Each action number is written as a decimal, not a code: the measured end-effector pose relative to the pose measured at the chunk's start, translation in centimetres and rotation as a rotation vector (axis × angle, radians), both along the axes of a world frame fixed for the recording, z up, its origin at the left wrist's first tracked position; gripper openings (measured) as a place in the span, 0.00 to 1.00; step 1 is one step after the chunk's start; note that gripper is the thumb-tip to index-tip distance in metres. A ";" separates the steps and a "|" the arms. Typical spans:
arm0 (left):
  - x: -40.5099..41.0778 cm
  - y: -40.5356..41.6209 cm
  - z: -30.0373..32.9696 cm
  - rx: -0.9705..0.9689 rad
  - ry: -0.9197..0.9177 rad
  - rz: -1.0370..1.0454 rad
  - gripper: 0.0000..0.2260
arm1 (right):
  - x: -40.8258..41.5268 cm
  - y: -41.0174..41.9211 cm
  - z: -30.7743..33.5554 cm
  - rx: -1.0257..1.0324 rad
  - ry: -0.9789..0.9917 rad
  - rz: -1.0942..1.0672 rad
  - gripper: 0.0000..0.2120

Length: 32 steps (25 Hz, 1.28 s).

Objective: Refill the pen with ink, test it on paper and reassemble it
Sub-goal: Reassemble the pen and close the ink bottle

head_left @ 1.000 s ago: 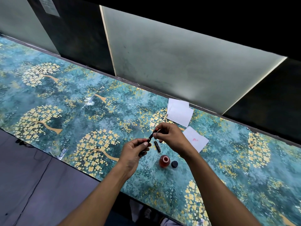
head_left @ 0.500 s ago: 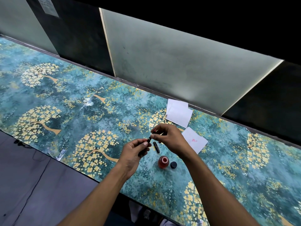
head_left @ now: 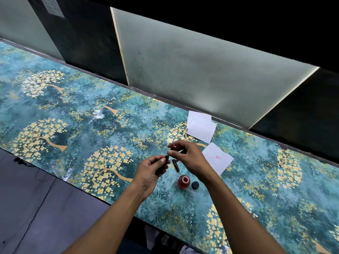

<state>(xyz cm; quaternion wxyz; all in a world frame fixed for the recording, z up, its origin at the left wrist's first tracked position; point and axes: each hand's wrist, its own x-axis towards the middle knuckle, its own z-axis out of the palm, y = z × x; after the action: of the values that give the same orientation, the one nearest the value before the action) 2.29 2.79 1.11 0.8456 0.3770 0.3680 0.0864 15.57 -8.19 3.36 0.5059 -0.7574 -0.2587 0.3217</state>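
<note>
My left hand [head_left: 150,171] grips a black pen barrel [head_left: 166,158] that points up and to the right. My right hand [head_left: 187,156] pinches the other pen section at the barrel's tip; most of that piece is hidden by the fingers. A second black pen part [head_left: 175,165] lies on the table just below my right hand. An open bottle of red ink [head_left: 183,182] stands in front of my hands, with its black cap [head_left: 195,185] lying beside it on the right. A white paper [head_left: 218,160] with a red ink mark lies to the right of my right hand.
The table [head_left: 91,129] has a teal covering with gold trees. Two overlapping white tissues [head_left: 200,129] lie near the far edge, against frosted glass panels [head_left: 192,70]. The near table edge drops to a grey floor [head_left: 36,208] on the left.
My right hand has slid down toward my left hand, so the pen stretch showing between them has shortened. Both hands have shifted slightly left.
</note>
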 end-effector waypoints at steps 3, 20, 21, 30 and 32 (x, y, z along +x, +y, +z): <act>0.1 0.0 0.3 0.012 -0.001 -0.012 0.05 | 0.0 0.0 0.1 0.013 0.009 0.013 0.05; -0.4 -0.5 0.4 0.011 -0.007 0.008 0.05 | -1.4 0.3 0.7 0.004 0.039 -0.092 0.13; -0.5 -0.4 0.4 0.006 -0.008 0.009 0.05 | -1.5 0.2 0.7 0.015 0.058 -0.077 0.10; -0.6 -0.7 0.5 -0.002 0.002 0.007 0.05 | -1.4 0.3 0.5 0.025 0.082 -0.092 0.13; -0.7 -0.6 0.5 -0.005 -0.001 0.009 0.04 | -1.4 0.2 0.5 0.031 0.091 -0.069 0.08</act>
<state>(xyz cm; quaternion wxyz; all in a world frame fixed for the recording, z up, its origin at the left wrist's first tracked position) 1.58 2.18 1.56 0.8462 0.3733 0.3696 0.0894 14.15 -8.04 3.90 0.5396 -0.7424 -0.2143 0.3342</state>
